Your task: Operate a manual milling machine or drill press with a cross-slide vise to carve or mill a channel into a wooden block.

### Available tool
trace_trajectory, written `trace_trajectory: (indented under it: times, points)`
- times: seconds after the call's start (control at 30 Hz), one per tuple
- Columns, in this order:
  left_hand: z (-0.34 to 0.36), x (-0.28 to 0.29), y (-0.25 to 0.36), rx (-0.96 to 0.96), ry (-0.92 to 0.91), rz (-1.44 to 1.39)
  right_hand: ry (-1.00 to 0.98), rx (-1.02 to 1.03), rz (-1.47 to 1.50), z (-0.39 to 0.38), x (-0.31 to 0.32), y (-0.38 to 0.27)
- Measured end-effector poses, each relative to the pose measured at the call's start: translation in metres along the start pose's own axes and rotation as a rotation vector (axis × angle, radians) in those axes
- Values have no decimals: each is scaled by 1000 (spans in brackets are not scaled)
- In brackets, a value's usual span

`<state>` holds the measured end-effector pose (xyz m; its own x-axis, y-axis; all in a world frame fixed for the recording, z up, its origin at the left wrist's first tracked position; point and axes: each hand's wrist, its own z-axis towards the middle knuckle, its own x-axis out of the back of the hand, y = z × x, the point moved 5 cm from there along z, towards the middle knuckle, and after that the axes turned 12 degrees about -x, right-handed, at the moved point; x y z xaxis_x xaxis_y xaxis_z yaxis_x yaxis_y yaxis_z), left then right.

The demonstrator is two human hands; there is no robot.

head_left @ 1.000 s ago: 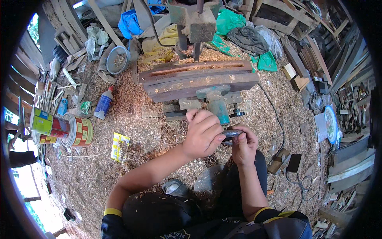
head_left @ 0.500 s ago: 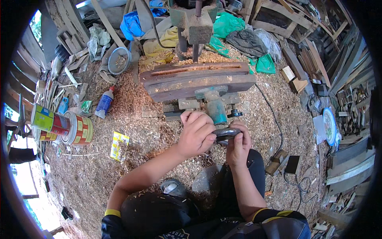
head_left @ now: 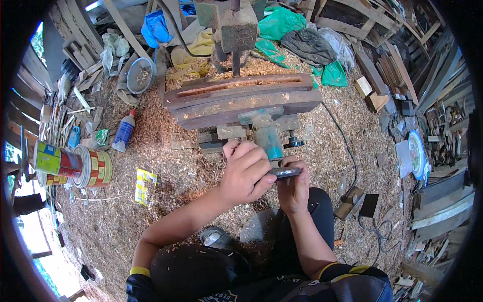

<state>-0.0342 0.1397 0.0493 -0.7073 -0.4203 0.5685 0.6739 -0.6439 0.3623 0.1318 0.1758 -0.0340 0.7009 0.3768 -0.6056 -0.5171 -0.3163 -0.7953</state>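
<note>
At the centre, my left hand (head_left: 244, 176) is closed at the left side of a dark, rounded metal handwheel (head_left: 286, 172), its thumb against the rim. My right hand (head_left: 293, 189) grips the same wheel from the right and below, its palm partly hidden. Just beyond my hands is a teal metal housing (head_left: 268, 143) of a machine, with a small black knob (head_left: 294, 143) at its right. Above it lies a long wooden block (head_left: 241, 108) with a shavings-filled slot, under the machine's upright metal head (head_left: 236, 32).
Wood shavings (head_left: 186, 156) cover the floor. Stacked cans (head_left: 93, 166), a blue-labelled bottle (head_left: 124, 132) and a bucket (head_left: 141, 75) stand left. A cable (head_left: 354, 166) runs at the right, beside wood offcuts (head_left: 352, 201). Wood scraps (head_left: 443, 201) and bags (head_left: 282, 25) line the edges.
The view has shifted slightly, so the machine appears further left. The handwheel sits a little lower relative to the housing, and my right hand's fingers have changed their hold on it.
</note>
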Motion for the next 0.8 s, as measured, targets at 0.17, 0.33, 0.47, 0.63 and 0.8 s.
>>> trace_trajectory:
  times: [0.17,0.33,0.47,0.63,0.8]
  points:
    - [-2,-2,0,-10,107,17,-27,-116,81,1,-5,-6]
    - [-4,-4,-1,-23,166,27,-16,-118,-10,2,-2,-11]
    - [-15,-8,-1,-1,268,19,24,-116,-96,1,0,-20]
    - [-20,-8,-2,16,224,22,-44,-60,-311,9,7,-33]
    - [-31,8,-3,-1,22,101,702,52,-530,29,43,-44]
